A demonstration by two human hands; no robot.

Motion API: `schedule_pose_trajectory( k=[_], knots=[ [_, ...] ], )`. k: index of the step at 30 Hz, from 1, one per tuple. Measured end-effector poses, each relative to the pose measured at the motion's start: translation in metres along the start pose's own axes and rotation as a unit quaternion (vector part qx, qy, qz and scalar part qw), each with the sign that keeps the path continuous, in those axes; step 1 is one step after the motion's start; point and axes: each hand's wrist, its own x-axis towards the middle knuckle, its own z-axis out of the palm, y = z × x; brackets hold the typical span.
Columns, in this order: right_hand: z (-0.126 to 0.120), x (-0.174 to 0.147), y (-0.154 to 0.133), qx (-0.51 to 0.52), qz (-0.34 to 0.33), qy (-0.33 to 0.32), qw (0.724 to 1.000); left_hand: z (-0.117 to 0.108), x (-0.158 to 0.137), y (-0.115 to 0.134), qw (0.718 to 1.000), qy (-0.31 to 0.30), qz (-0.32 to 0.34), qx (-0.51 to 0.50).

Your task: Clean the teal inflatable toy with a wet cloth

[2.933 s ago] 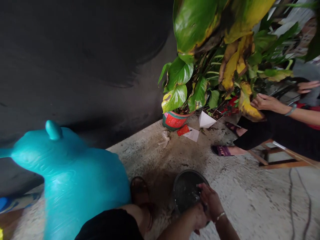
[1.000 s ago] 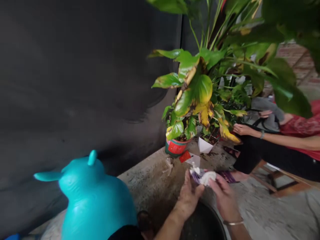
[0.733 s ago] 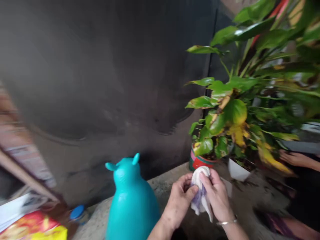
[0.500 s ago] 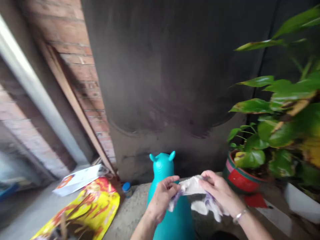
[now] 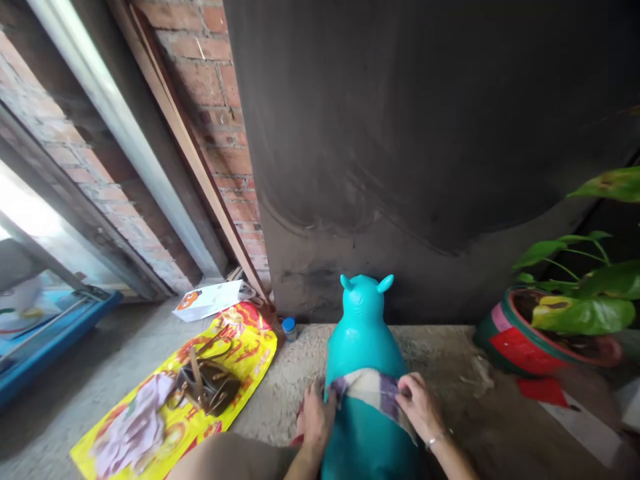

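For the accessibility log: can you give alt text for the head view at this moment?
Both hands, left and right, press a pale checked cloth across the back of a teal animal-shaped toy on a concrete floor. A yellow printed bag lies to the left, a red plant pot to the right.

Head view, close, downward toward wall (image 5: pixel 400 133)

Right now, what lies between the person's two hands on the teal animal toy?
In the head view, a damp-looking white and purple cloth is stretched across the teal toy's back, between the left hand and the right hand, each pressing one end.
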Motion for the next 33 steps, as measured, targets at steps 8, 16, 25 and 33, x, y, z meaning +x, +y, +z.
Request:
schedule_pose_trajectory(
  k=[8, 16, 25, 33],
  knots=[
    [0.005, 0.004, 0.004, 0.008, -0.060, -0.013, 0.998, 0.036, -0.023, 0.013, 0.960, -0.022, 0.253, 0.116],
    [-0.021, 0.007, -0.051, 0.050, -0.148, -0.043, 0.987, 0.043, -0.027, 0.037, 0.942, 0.058, 0.266, 0.194],
    [-0.081, 0.006, -0.101, -0.033, -0.246, -0.043, 0.968, -0.003, -0.028, 0.048, 0.943, -0.029, 0.273, 0.186],
    [-0.133, 0.057, -0.098, -0.132, -0.295, 0.031, 0.946, -0.066, 0.002, 0.109, 0.943, -0.028, 0.313, 0.109]
  ],
)
